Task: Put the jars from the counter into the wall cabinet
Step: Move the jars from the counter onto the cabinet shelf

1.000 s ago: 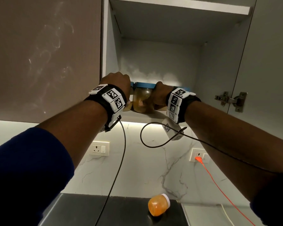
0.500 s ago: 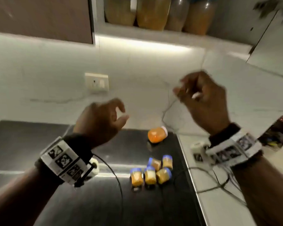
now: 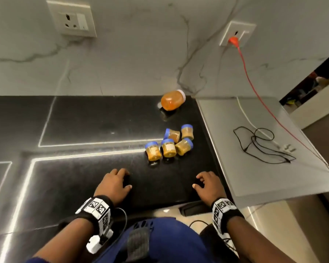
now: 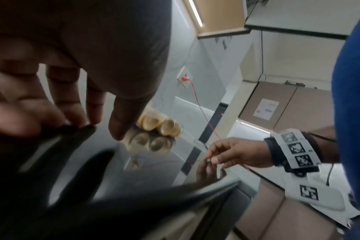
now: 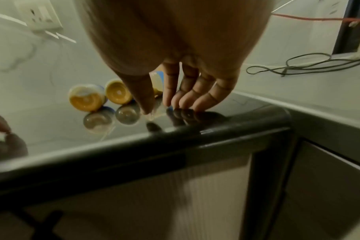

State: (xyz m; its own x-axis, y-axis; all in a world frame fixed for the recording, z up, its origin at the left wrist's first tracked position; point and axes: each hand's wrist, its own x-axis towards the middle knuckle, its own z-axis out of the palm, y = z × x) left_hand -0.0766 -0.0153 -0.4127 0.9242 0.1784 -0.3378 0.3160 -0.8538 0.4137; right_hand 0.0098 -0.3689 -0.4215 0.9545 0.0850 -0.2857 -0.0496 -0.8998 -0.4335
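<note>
Now both hands are down at the counter [image 3: 80, 120], where half a second ago they hung raised in front of the wall and a second ago reached into the cabinet; the view has tipped downward, so the cabinet and the jars on its shelf are out of frame; the left hand [image 3: 112, 185] and the right hand [image 3: 209, 185] rest near the front edge with fingers loosely spread and fingertips touching the black surface, holding nothing; five small jars [image 3: 169, 143] with blue lids lie on their sides in a tight cluster, touching one another, beyond the hands and nearer the right one, well apart from both sets of fingertips; a larger orange jar [image 3: 172, 100] with a white lid lies on its side farther back, near the wall; in the left wrist view the thumb covers part of the cluster [image 4: 154, 129] and the picture is blurred; in the right wrist view the thumb and forefinger hide some of the jars [image 5: 105, 97], so only their round bases and mirrored reflections are plain; what the jars hold cannot be made out beyond a yellow-brown colour; on the grey ledge [image 3: 235, 168] to the right lie a looped black cable [image 3: 258, 143] and a red cord [image 3: 254, 88] running from a wall socket [image 3: 236, 35].
</note>
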